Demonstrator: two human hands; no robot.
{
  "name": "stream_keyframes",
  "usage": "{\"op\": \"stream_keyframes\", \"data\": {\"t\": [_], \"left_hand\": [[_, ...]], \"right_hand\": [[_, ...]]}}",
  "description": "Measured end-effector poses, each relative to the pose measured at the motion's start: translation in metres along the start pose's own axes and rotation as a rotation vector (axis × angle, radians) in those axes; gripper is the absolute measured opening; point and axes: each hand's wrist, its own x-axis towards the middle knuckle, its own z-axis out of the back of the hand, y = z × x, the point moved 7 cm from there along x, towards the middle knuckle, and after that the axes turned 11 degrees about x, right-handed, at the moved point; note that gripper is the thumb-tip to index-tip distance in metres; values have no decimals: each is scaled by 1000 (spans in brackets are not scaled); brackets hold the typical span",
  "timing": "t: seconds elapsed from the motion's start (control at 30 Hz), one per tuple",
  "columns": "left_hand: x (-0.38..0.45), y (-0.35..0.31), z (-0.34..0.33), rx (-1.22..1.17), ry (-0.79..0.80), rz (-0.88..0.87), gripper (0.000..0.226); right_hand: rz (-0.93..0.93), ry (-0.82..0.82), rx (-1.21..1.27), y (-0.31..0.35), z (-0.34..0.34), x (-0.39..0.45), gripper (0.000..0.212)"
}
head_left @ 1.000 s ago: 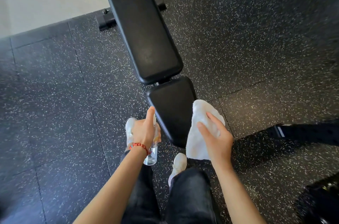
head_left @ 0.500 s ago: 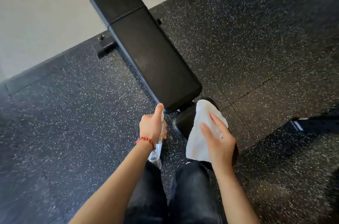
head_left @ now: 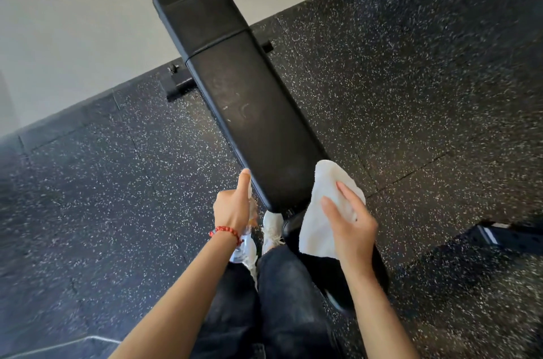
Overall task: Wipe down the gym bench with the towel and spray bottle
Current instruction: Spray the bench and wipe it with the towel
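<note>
A black padded gym bench runs from the wall down toward me, its long back pad showing faint smudges. My left hand, with a red bead bracelet at the wrist, is closed around a clear spray bottle, index finger stretched along the top, right beside the pad's near left corner. My right hand holds a white towel draped over the near right corner of the back pad and the seat pad below it. Most of the seat pad is hidden by the towel and my legs.
Black speckled rubber flooring surrounds the bench, with a pale wall at its far end. The bench's rear foot bar sticks out to the left. A dark piece of equipment lies at the right. My white shoe stands under the bench.
The view has shifted forward along the bench, so the whole back pad shows. Both hands have advanced from the seat pad to the back pad's near end, still holding bottle and towel.
</note>
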Motion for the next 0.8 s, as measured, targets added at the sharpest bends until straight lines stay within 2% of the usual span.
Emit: {"op": "stream_keyframes", "data": {"t": [0.07, 0.23, 0.43, 0.53, 0.8], "left_hand": [[6, -15, 3, 5, 8, -10, 74], [25, -41, 18, -63, -56, 20, 58], [53, -69, 43, -127, -97, 4, 59], [79, -75, 56, -188, -81, 10, 59], [161, -128, 117, -123, -29, -41, 62]], "right_hand": [[6, 26, -2, 9, -10, 13, 38], [31, 59, -41, 31, -35, 41, 37], [26, 81, -64, 49, -71, 62, 37], [24, 61, -64, 59, -93, 71, 38], [33, -37, -56, 93, -186, 101, 37]]}}
